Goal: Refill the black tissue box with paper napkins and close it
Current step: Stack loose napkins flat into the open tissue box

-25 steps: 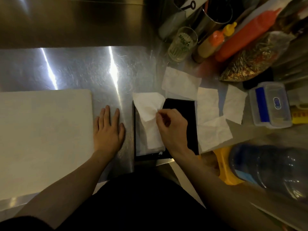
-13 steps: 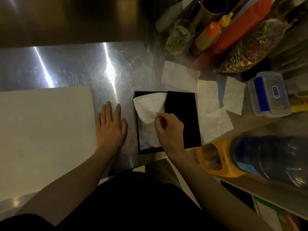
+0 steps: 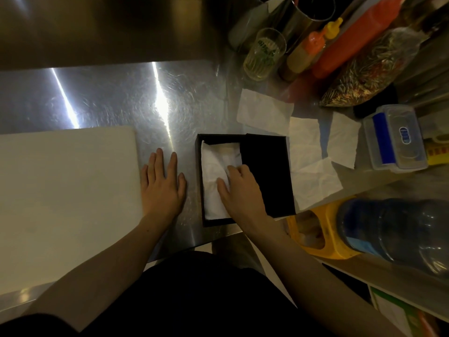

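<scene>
The black tissue box (image 3: 199, 181) lies on the steel counter near its front edge. White napkins (image 3: 213, 166) fill its open left part, and its black lid (image 3: 266, 171) covers the right part. My right hand (image 3: 239, 188) presses flat on the napkins inside the box, fingers spread, gripping nothing. My left hand (image 3: 162, 183) rests palm down on the counter just left of the box, touching neither the box nor the napkins. Several loose napkins (image 3: 311, 166) lie on the counter right of the box.
A white cutting board (image 3: 60, 195) covers the counter's left side. At the back right stand a glass (image 3: 263, 53), sauce bottles (image 3: 345, 42), a metal canister (image 3: 303, 13) and a bag (image 3: 371, 71). A clear plastic container (image 3: 394, 137) sits far right. Below the counter edge is a water jug (image 3: 398, 232).
My right hand held a napkin pinched above the box; it has laid the napkin inside and now presses it flat. The left hand stayed put.
</scene>
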Demonstrator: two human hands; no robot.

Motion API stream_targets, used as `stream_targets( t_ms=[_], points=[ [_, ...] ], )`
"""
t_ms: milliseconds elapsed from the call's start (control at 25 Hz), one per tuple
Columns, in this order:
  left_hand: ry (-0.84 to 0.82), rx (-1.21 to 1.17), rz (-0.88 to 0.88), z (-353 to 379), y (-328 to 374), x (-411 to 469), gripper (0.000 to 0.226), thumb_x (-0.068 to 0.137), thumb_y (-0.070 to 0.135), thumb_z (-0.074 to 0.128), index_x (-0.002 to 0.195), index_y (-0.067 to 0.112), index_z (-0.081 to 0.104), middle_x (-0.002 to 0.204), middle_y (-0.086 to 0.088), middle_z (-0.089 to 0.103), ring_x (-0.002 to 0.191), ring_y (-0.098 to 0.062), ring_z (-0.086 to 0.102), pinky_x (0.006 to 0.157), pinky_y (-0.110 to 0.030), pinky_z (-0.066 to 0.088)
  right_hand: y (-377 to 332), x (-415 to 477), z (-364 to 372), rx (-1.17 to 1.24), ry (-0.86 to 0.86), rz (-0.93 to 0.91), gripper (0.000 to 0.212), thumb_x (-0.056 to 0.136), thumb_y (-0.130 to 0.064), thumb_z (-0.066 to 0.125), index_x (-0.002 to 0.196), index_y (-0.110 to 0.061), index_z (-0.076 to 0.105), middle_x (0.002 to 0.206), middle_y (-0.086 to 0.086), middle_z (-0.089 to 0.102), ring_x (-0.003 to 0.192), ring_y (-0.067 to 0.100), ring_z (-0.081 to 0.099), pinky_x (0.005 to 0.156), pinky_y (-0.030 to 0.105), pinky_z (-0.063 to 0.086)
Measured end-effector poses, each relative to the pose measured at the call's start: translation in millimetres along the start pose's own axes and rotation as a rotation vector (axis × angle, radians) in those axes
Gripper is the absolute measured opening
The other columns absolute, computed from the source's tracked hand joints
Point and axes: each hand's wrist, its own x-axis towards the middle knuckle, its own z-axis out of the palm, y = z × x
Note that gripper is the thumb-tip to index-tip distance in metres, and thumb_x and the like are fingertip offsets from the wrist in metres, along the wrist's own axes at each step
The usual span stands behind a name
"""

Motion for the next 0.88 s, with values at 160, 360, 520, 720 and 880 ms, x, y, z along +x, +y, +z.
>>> stream_targets(
  t_ms=[160,360,520,720,880],
  points=[
    [0.003,-0.011,-0.009,1,1,0,0.055,0.100,0.033,0.038,0.151,0.015,0.030,0.159,-0.020,0.023,0.148,-0.034,0.019,0.118,-0.048,0.015,-4,7,5,-0.010,0.136,-0.196,0.042,0.098,-0.026,0.048,0.135,-0.007,0.045,0.137,0.018,0.049,0.123,0.029,0.049,0.099,0.037,0.044],
    [-0.009,0.009,-0.007,0,0,0,0.056,0.100,0.034,0.038,0.152,0.016,0.028,0.160,-0.020,0.021,0.149,-0.033,0.018,0.119,-0.048,0.015,3,22,29,-0.089,-0.179,-0.292,0.057,0.102,-0.030,0.035,0.150,-0.004,0.018,0.157,0.019,0.020,0.145,0.030,0.021,0.118,0.043,0.024],
    [-0.020,0.018,-0.016,0,1,0,0.056,0.100,0.035,0.036,0.153,0.016,0.027,0.160,-0.019,0.020,0.149,-0.033,0.017,0.119,-0.047,0.015,9,21,42,-0.205,-0.300,-0.335,0.066,0.101,-0.043,0.026,0.152,-0.007,0.004,0.161,0.018,0.003,0.149,0.031,0.005,0.120,0.045,0.013],
    [-0.024,0.008,-0.017,0,1,0,0.056,0.100,0.034,0.036,0.153,0.016,0.027,0.161,-0.019,0.020,0.149,-0.033,0.016,0.119,-0.047,0.014,12,21,50,-0.281,-0.331,-0.327,0.069,0.101,-0.043,0.029,0.153,-0.010,-0.002,0.160,0.015,-0.012,0.148,0.031,-0.011,0.120,0.047,0.002],
    [-0.011,0.007,-0.017,0,1,1,0.056,0.100,0.034,0.038,0.152,0.016,0.028,0.160,-0.019,0.021,0.149,-0.033,0.017,0.119,-0.047,0.014,13,21,50,-0.288,-0.314,-0.286,0.065,0.101,-0.045,0.022,0.153,-0.015,-0.005,0.160,0.013,-0.014,0.147,0.029,-0.015,0.120,0.047,-0.003]
  ],
)
